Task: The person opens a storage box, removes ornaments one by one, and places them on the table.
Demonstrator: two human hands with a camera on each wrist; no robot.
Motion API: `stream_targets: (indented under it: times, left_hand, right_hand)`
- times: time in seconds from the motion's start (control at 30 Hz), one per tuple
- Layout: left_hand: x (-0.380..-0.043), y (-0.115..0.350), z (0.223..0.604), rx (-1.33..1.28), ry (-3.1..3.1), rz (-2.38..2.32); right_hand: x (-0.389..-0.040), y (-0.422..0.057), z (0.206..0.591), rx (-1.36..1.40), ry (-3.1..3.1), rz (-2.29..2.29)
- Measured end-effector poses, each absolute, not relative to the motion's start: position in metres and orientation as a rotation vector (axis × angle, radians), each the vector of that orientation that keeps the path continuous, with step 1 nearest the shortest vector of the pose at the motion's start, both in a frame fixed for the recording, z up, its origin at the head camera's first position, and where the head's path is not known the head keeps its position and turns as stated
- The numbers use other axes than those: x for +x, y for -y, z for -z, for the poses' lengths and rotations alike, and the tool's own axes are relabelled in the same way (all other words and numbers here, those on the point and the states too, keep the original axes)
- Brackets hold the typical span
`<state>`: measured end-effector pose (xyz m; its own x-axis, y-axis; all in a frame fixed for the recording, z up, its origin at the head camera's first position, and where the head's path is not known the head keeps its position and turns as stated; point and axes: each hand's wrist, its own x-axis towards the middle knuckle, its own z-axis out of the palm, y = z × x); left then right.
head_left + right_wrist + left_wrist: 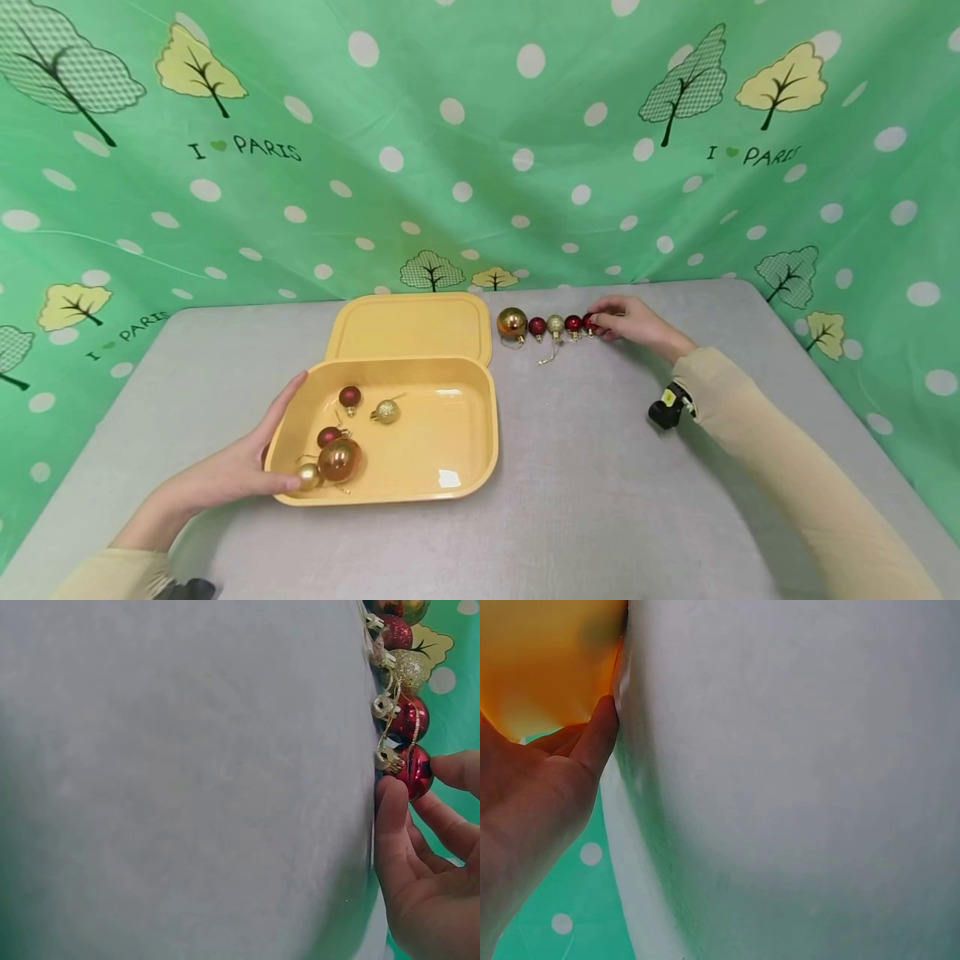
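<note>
At the right end of a row of baubles, my right hand (624, 319) pinches a shiny red Christmas bauble (415, 774) between thumb and fingers. Beside it in the row are another red bauble (573, 323), a gold glitter bauble (555, 323), a dark red one (537, 326) and a large gold one (512, 322). My left hand (232, 468) grips the left end of an open yellow box (420, 433), its thumb over the front left corner. Inside lie two dark red baubles (349, 397), a glitter bauble (386, 411), a large copper-gold bauble (340, 460) and a small gold one (308, 476).
Behind the box a yellow lid (412, 321) lies flat on the grey table (585, 467). A green dotted cloth (480, 150) hangs along the table's back and sides. Gold strings trail from the row of baubles.
</note>
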<state>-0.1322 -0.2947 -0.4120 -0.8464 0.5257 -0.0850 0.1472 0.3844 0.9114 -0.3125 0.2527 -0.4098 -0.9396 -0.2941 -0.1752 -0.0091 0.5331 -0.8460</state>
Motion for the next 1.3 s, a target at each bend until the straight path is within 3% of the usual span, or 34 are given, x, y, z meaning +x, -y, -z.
stream_targets:
  times: [0.7,1.3]
  left_hand:
    - [-0.132,0.294,0.411,0.594,-2.298,-1.452]
    - [-0.131,0.294,0.408,0.589,-2.269,-1.467]
  right_hand:
    - [-0.306,-0.255,0.403,-0.266,-2.487,1.350]
    - [-0.291,-0.249,0.372,-0.349,-2.502,1.436]
